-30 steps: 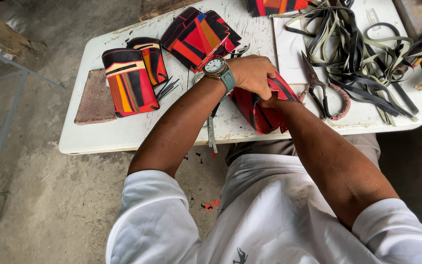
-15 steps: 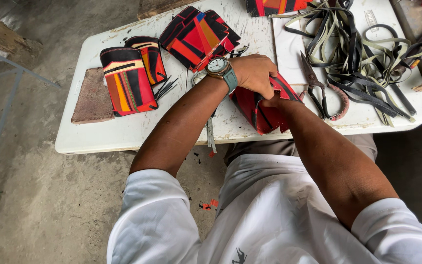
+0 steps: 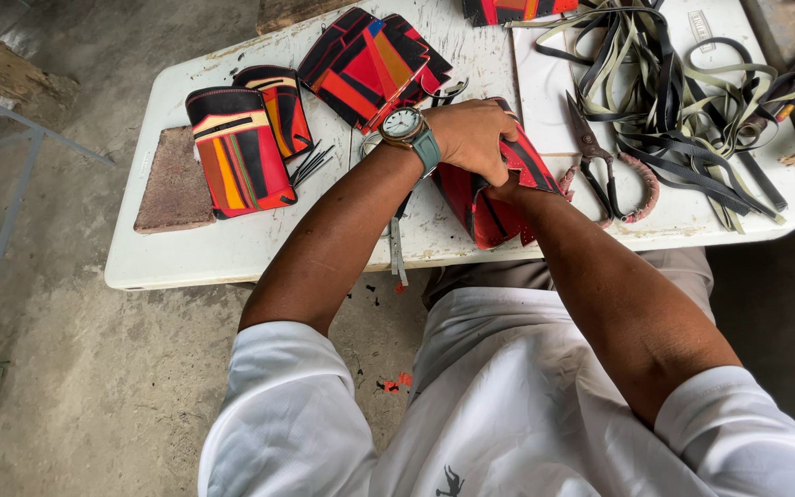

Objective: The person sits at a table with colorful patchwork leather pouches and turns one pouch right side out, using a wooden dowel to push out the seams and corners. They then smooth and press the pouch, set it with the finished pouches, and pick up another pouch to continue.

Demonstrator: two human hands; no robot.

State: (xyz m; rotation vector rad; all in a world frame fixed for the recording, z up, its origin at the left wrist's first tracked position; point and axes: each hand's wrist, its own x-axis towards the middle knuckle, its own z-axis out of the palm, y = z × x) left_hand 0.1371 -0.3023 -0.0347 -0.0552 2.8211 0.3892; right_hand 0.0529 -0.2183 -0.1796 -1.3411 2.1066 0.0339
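Still no shift — my left hand (image 3: pixel 471 136) stays clamped over the red-and-black leather piece (image 3: pixel 499 198), right hand (image 3: pixel 508 190) tucked beneath, its grip hidden — work holds steady.

Setting as I see it from the head camera:

1 white table (image 3: pixel 232 262), plastic-looking top, scuffed and marked, set on a bare grey concrete floor (image 3: pixel 75 387).

Floor: rough, stained, with small red and dark scraps (image 3: pixel 393 384) scattered under the table's near edge.

1 grey metal frame (image 3: pixel 11 175), thin bars, standing at the left.

1 weathered wooden plank (image 3: pixel 2 64) at the upper left, lying by the frame.

Light: soft, even daylight, no hard shadows. No walls or windows in my view.
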